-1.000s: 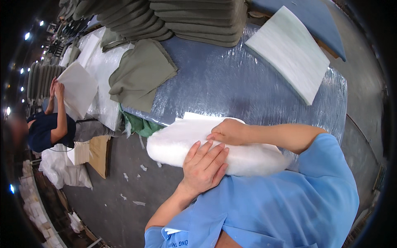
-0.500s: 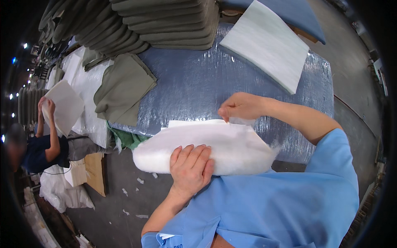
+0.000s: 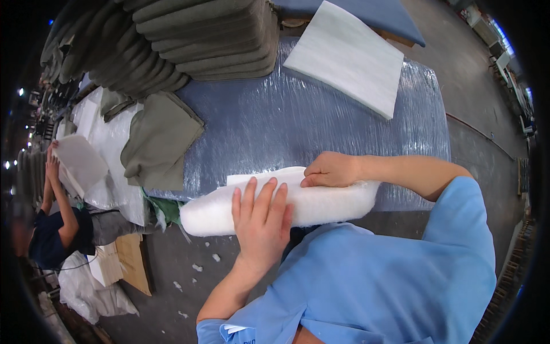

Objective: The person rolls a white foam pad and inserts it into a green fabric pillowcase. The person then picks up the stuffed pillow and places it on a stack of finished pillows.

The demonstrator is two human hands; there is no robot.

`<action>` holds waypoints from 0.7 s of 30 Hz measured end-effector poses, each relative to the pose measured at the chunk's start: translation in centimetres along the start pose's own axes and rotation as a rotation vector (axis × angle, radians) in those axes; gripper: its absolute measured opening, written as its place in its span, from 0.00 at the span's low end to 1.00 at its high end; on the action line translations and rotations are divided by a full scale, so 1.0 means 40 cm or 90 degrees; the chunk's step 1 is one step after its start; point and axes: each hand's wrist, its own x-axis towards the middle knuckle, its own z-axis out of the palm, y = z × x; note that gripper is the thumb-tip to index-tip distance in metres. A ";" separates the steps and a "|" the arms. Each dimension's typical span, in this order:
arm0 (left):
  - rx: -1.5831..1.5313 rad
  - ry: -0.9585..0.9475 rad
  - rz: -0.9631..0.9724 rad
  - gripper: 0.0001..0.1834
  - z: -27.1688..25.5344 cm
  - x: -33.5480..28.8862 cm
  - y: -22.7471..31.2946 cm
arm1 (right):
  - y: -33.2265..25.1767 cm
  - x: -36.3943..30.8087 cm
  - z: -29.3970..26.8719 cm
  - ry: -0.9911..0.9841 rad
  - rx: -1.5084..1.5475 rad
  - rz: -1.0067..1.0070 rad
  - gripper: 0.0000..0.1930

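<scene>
A thick white cushion wrapped in fluffy batting (image 3: 329, 207) lies at the near edge of the plastic-covered table, in front of my body. My left hand (image 3: 260, 221) rests on its near side, fingers stretched out and lying against the fluff. At the far edge of the cushion my right hand (image 3: 332, 169) is closed, with its thumb and curled fingers pinching the edge of the batting. A flat white strip shows behind my left fingertips. What lies under the right palm is hidden.
Another white padded slab (image 3: 349, 60) lies at the table's far right. Grey-green folded fabric (image 3: 160, 137) lies at the left, below tall stacks of grey-green cushions (image 3: 212, 40). A co-worker (image 3: 63, 223) handles a white slab at far left. White scraps (image 3: 197, 267) dot the floor.
My right hand has come down from above the cushion, where it held a wispy tuft, onto the batting's edge. My left fingers have spread and reach farther over the top. The view has shifted.
</scene>
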 end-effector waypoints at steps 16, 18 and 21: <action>-0.056 -0.031 -0.051 0.16 0.059 -0.063 0.121 | 0.171 0.079 -0.019 0.002 0.174 0.106 0.22; -0.052 -0.037 -0.055 0.16 0.060 -0.058 0.123 | 0.103 0.031 -0.048 -0.097 0.117 -0.019 0.20; -0.053 -0.045 -0.046 0.16 0.064 -0.042 0.120 | 0.068 -0.032 0.001 -0.152 0.031 -0.127 0.19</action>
